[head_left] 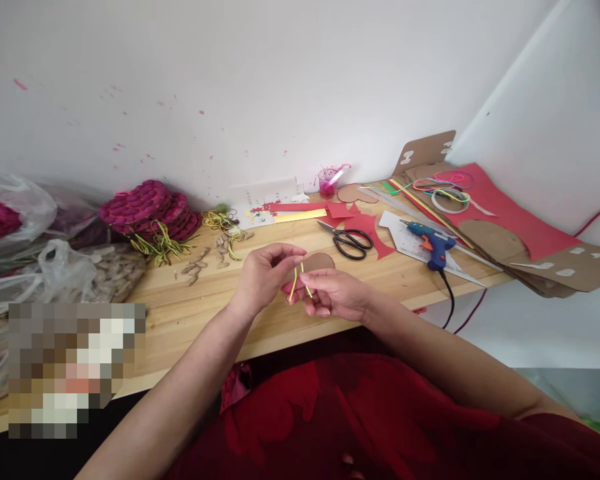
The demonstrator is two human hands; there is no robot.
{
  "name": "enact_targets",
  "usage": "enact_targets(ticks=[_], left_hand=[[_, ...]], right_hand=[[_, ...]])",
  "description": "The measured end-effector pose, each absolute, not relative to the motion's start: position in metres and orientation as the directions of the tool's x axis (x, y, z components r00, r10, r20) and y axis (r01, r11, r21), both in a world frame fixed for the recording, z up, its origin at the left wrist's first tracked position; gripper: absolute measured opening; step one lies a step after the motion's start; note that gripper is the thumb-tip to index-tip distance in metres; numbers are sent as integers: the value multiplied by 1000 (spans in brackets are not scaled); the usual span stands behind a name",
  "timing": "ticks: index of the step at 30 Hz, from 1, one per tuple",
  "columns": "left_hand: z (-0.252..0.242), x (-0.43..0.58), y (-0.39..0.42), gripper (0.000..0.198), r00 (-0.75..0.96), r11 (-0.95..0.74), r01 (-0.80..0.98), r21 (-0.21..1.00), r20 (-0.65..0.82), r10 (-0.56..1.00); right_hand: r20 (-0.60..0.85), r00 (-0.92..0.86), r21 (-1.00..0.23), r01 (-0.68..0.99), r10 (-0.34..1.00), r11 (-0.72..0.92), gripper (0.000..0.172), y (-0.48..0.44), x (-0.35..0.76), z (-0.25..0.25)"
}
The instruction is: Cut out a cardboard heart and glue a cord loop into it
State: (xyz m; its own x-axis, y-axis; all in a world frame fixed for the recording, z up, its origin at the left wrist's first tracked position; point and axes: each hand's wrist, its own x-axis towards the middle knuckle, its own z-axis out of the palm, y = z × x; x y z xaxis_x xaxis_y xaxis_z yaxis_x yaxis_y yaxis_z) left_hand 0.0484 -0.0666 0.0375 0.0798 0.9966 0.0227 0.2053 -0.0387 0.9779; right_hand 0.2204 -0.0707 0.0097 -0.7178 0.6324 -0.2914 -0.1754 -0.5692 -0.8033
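My left hand (pixel 267 273) pinches the top of a short yellow cord (pixel 293 288) between thumb and fingers. The cord hangs in two strands over the near part of the table. Close on its right, my right hand (pixel 337 293) has thumb and fingertips closed on one strand. Behind the hands lies a brown cardboard shape (pixel 323 261), partly hidden by them. Black-handled scissors (pixel 353 243) rest just beyond it to the right, beside red paper scraps (pixel 375 230).
A blue glue gun (pixel 433 243) with its cable lies at right, near cardboard and red sheets (pixel 505 207). Coloured cords (pixel 445 190) lie on top. Loose peanuts (pixel 197 267), purple woven pieces (pixel 147 210) and plastic bags (pixel 65 273) fill the left. A pink-stained cup (pixel 327 183) stands by the wall.
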Motion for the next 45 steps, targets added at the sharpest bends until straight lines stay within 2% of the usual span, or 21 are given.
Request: enact_targets(ticks=[5, 12, 17, 20, 23, 25, 28, 32, 34, 36, 37, 39, 40, 42, 45], left_hand=[[38, 47, -68, 19, 58, -88, 268, 960, 75, 995], [37, 54, -73, 20, 85, -104, 211, 972, 87, 993], [41, 42, -71, 25, 122, -154, 264, 952, 126, 985], [37, 19, -67, 29, 90, -161, 490, 856, 134, 987], [23, 1, -66, 29, 43, -95, 685, 722, 90, 995], [11, -4, -66, 32, 72, -105, 728, 677, 77, 994], [-3, -5, -69, 20, 95, -131, 791, 598, 92, 991], [-2, -9, -74, 12, -21, -27, 874, 485, 94, 995], [5, -9, -76, 12, -44, -38, 889, 456, 168, 985], [13, -4, -78, 18, -27, -101, 843, 529, 229, 973], [18, 1, -78, 23, -16, -115, 770, 627, 200, 980], [27, 14, -78, 32, 73, -39, 529, 848, 0, 997], [31, 21, -78, 35, 149, 11, 427, 904, -83, 985], [36, 33, -78, 34, 269, 82, 262, 962, -155, 951], [36, 45, -77, 28, 300, 122, 136, 983, -158, 941]], right_hand=[[-303, -723, -792, -172, 621, -586, 27, -76, 218, 10], [-324, -648, -787, -219, 689, -576, 39, -80, 211, 11], [-298, -625, -850, -170, 722, -498, 38, -77, 220, 14], [-256, -573, -909, -131, 779, -396, 35, -70, 230, 13], [-243, -519, -933, -108, 819, -345, 35, -60, 237, 10], [-233, -501, -941, -100, 834, -323, 36, -55, 239, 8], [-235, -498, -943, -92, 835, -321, 37, -50, 238, 6], [-257, -498, -938, -78, 828, -338, 38, -48, 237, 4], [-266, -503, -937, -65, 822, -343, 38, -48, 236, 4], [-270, -526, -941, -33, 807, -337, 38, -48, 236, 6], [-265, -547, -947, -8, 794, -321, 37, -48, 235, 8], [-246, -592, -964, 65, 768, -258, 36, -48, 235, 13], [-237, -613, -970, 104, 754, -220, 34, -49, 234, 16], [-217, -651, -976, 157, 728, -150, 28, -50, 234, 22], [-203, -688, -978, 179, 697, -109, 21, -51, 233, 27]])
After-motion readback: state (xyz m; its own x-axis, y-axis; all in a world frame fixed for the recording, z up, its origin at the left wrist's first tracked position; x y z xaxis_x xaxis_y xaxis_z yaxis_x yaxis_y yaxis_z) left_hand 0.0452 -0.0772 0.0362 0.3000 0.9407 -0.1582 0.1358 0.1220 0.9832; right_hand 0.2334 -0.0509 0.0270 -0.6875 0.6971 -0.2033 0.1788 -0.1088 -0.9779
